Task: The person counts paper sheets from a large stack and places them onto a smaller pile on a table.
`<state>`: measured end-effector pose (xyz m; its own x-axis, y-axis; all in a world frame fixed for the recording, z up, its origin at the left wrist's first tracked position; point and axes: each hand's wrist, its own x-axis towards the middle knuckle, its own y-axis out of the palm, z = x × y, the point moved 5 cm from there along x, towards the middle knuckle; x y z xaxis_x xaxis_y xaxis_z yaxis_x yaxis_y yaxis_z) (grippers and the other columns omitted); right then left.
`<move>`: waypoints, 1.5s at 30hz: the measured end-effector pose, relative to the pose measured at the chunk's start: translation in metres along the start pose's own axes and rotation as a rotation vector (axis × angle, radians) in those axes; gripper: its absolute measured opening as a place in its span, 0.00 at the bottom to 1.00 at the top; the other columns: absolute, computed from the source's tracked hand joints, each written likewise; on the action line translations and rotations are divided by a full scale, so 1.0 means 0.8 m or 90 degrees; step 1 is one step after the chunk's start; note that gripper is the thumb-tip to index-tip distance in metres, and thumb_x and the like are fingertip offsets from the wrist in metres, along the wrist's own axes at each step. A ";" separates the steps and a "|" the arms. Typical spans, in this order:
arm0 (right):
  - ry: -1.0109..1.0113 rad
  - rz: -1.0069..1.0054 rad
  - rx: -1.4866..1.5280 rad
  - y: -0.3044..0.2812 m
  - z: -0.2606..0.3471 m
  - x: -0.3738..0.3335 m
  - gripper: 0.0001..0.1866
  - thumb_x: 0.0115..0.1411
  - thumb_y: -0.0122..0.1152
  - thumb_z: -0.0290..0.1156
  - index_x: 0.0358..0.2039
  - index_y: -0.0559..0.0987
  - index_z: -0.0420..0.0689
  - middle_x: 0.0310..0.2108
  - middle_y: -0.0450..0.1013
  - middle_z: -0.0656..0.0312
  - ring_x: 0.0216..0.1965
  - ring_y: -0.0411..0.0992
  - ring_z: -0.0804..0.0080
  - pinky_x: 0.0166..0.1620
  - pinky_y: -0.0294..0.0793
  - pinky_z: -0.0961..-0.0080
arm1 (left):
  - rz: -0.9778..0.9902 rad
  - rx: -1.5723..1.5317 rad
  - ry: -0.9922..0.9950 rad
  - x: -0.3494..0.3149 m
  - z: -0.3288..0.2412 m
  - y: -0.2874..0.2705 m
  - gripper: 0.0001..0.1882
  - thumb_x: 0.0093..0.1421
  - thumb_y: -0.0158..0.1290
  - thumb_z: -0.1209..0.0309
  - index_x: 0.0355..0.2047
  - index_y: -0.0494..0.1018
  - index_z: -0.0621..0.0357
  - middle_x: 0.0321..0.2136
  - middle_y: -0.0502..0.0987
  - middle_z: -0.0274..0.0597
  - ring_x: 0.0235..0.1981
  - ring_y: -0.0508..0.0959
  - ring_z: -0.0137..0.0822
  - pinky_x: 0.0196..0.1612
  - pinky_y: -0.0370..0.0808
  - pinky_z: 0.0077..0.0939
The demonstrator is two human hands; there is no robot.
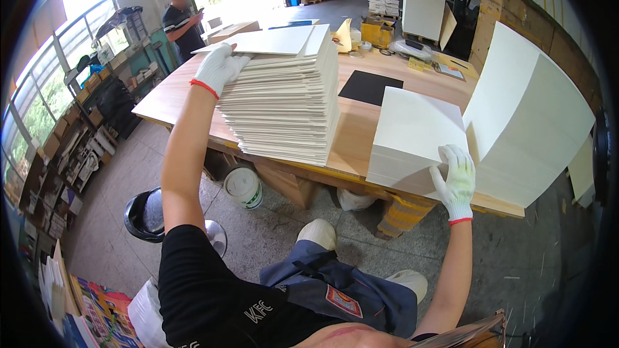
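On the left of the table stands a tall stack of white boards (284, 106), its edges uneven. Its top white board (274, 40) juts out to the left. At that board's near left edge, my left hand (220, 69), in a white knitted glove, is closed on the board; some fingertips are hidden. A lower, neater stack of white boards (419, 122) lies to the right. My right hand (456, 180), also gloved, rests against this stack's near right corner, thumb and fingers apart.
A big bent white sheet (529, 116) stands at the table's right end. Between the stacks lies a black mat (371, 87). Beneath the wooden table (351, 148) are a white bucket (243, 187) and a stool (151, 212). Another person (180, 22) stands beyond the far left side.
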<state>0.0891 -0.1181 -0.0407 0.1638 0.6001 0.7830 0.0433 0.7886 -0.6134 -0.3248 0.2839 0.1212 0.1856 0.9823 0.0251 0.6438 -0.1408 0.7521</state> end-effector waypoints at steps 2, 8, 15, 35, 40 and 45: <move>0.004 0.010 0.002 0.000 0.004 0.005 0.27 0.50 0.69 0.33 0.52 0.75 0.50 0.54 0.72 0.60 0.60 0.67 0.58 0.65 0.63 0.59 | 0.053 -0.010 -0.013 -0.022 -0.016 -0.001 0.17 0.76 0.35 0.69 0.60 0.56 0.63 0.65 0.56 0.64 0.69 0.58 0.65 0.70 0.62 0.62; 0.014 0.005 -0.022 -0.004 0.003 -0.001 0.28 0.52 0.70 0.41 0.53 0.76 0.49 0.55 0.72 0.60 0.61 0.66 0.58 0.66 0.60 0.57 | 0.055 -0.141 0.191 -0.155 -0.024 -0.046 0.22 0.75 0.40 0.66 0.65 0.56 0.63 0.68 0.58 0.62 0.69 0.60 0.58 0.72 0.58 0.53; 0.015 0.012 -0.025 0.013 -0.020 -0.003 0.29 0.59 0.66 0.53 0.53 0.76 0.47 0.50 0.75 0.59 0.56 0.71 0.59 0.63 0.65 0.60 | 0.469 0.512 0.295 -0.229 0.151 0.038 0.26 0.69 0.46 0.76 0.67 0.64 0.59 0.67 0.65 0.47 0.71 0.61 0.43 0.71 0.61 0.44; 0.268 0.138 -0.028 -0.012 -0.093 0.049 0.24 0.71 0.43 0.57 0.39 0.75 0.49 0.34 0.78 0.50 0.37 0.76 0.46 0.41 0.74 0.53 | 0.892 0.755 0.030 -0.215 0.523 0.229 0.24 0.57 0.45 0.84 0.53 0.78 0.60 0.49 0.81 0.43 0.53 0.79 0.37 0.57 0.73 0.30; 0.491 0.036 0.122 -0.005 -0.085 0.031 0.24 0.73 0.38 0.54 0.39 0.74 0.47 0.36 0.77 0.48 0.41 0.76 0.45 0.42 0.73 0.53 | 0.920 0.736 0.097 -0.212 0.518 0.224 0.18 0.64 0.50 0.77 0.53 0.78 0.58 0.49 0.82 0.44 0.53 0.79 0.38 0.58 0.72 0.30; 0.460 -0.094 0.137 -0.006 -0.079 0.020 0.21 0.73 0.43 0.51 0.38 0.73 0.47 0.34 0.77 0.49 0.39 0.75 0.44 0.41 0.71 0.52 | 0.938 0.703 0.115 -0.217 0.513 0.226 0.17 0.67 0.54 0.70 0.55 0.77 0.57 0.49 0.82 0.44 0.51 0.79 0.37 0.57 0.73 0.31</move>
<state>0.1536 -0.1206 -0.0315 0.7773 0.3086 0.5482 -0.0665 0.9068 -0.4163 0.0643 0.0370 -0.0177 0.9546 -0.0065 0.2978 0.2007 -0.7248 -0.6591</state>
